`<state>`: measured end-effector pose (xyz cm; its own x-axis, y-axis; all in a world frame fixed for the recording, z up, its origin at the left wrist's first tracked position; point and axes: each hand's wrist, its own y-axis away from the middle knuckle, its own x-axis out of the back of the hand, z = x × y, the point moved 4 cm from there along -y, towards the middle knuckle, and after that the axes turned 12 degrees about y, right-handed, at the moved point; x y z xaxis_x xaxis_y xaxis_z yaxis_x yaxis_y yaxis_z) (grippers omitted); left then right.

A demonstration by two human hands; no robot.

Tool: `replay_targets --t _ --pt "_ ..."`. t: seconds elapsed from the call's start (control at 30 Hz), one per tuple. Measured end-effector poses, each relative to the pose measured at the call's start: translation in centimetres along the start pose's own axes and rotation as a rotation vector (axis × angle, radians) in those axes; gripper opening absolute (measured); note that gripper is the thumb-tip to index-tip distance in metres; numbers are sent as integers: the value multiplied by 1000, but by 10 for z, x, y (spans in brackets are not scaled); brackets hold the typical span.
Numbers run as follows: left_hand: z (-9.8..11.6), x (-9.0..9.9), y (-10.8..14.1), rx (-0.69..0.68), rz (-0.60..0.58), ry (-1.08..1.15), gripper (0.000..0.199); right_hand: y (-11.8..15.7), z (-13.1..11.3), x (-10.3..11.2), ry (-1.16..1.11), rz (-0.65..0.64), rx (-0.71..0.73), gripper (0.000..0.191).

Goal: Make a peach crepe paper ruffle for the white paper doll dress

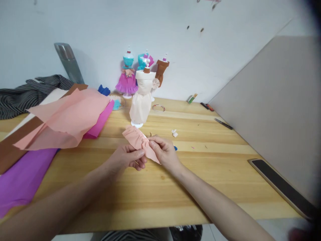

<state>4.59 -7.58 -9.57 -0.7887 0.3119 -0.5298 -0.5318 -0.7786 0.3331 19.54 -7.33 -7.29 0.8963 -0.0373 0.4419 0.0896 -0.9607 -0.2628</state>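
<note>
A pink crepe-like strip (134, 135), gathered into small folds along its upper edge, is held above the table between both hands. My left hand (131, 156) pinches its lower edge near the middle, thumb on top and fingers curled beneath. On the other side, my right hand (164, 150) grips the strip near its right part, thumb and fingers pressed together. Just behind the hands stands a small dress form in a cream paper dress (141, 103), upright on a white base. The strip does not touch the dress.
Pink sheets (75, 117) and purple paper (25, 180) lie at the left by a striped cloth (50, 87). More dressed forms (127, 82) stand behind. A bracelet (158, 107), paper scraps (174, 133), a craft knife (223, 124) and a dark flat device (281, 184) are rightward.
</note>
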Motion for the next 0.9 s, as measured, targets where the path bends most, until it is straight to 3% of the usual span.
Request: replay_targets --t 0.1,0.3,0.4,0.53,0.73,0.83,0.9 --pt "3 0 2 -12 -10 -37 35 0 2 2 22 -3 9 24" --pt "22 7 3 -137 44 -342 25 1 8 5 17 -5 -20 28" --pt "25 6 5 -175 16 -424 22 1 9 6 14 0 -14 28" --pt "24 5 7 -151 -11 -377 31 1 9 6 22 7 8 28" --pt "23 10 6 -160 125 -193 41 2 8 4 51 0 34 26" --pt "27 9 10 -141 124 -285 39 1 11 4 43 0 23 26" --pt "39 10 18 -203 157 -414 39 0 10 6 61 6 42 26"
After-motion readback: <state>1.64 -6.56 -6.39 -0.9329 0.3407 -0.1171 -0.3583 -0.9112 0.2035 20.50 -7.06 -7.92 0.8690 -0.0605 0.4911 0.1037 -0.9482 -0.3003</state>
